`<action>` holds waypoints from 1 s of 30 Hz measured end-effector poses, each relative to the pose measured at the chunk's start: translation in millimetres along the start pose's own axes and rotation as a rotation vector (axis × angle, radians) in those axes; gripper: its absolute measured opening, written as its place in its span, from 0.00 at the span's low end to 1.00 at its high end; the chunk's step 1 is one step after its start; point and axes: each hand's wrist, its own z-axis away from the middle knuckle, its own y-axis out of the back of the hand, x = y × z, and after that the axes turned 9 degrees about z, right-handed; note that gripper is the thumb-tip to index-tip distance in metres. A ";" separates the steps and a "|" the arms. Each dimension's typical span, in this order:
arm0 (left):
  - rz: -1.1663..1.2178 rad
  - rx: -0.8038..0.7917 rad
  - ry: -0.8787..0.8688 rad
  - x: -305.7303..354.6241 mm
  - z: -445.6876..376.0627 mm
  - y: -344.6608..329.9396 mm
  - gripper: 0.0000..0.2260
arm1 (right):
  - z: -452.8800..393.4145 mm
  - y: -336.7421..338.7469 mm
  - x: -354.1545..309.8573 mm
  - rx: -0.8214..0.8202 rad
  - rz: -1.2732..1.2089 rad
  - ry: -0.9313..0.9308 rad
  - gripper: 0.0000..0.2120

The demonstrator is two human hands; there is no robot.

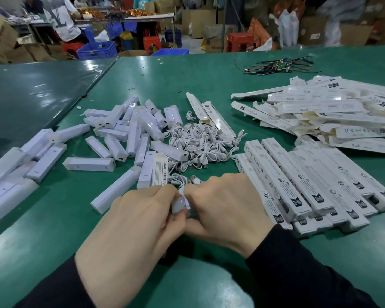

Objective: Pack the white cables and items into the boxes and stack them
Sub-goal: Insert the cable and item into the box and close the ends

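While the green desk (pixel 209 81) is filling most of the view, a 2nd, darker bench (pixel 31 90) is butting against it at the far-left edge. Background rm is showing cardboard cartons, blue crates (pixel 97 50), red stools (pixel 240 42) and persons at a far table; detail is blurring there.

Qty, approx.:
- white light bars (pixel 129 130): a loose heap lying centre-left to the left edge, too many and too overlapped for an exact count.
- white cables (pixel 200 143): one tangled pile lying at desk centre, count cannot be told.
- packed boxes (pixel 302 185): approx. 8–10 lying side by side in a row toward the right edge, touching one another.
- flat unfolded boxes (pixel 333 112): one large overlapping heap lying at the far-right corner; 2 more (pixel 211 116) lying just beyond the cable pile.
- dark wire bundle (pixel 276 66): 1, lying near the far edge.

Hand pose: both hands are meeting at the near-centre of the desk, backs up, dark sleeves (pixel 298 274) covering the wrists. Left hand (pixel 129 221) is curling its fingers round a small white item (pixel 181 204), thumb pressing on it. Right hand (pixel 227 210) is curling its fingers round the same item from the other side, knuckles up. One box (pixel 159 172) marked "SMART SENSOR" is lying just beyond the left-hand fingers, and a cable with USB plug (pixel 195 180) is lying just beyond the knuckles.
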 end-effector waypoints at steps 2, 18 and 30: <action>-0.042 -0.016 0.011 -0.3 2.6 -1.3 0.14 | 1.0 -0.4 -1.2 0.026 0.006 0.014 0.20; -0.280 -0.107 0.106 -0.9 11.0 -11.4 0.14 | 1.7 -2.1 -3.5 0.086 0.006 0.086 0.27; -0.005 0.037 0.120 -14.9 16.4 -20.5 0.16 | 4.9 -5.6 -8.7 0.146 0.006 0.140 0.22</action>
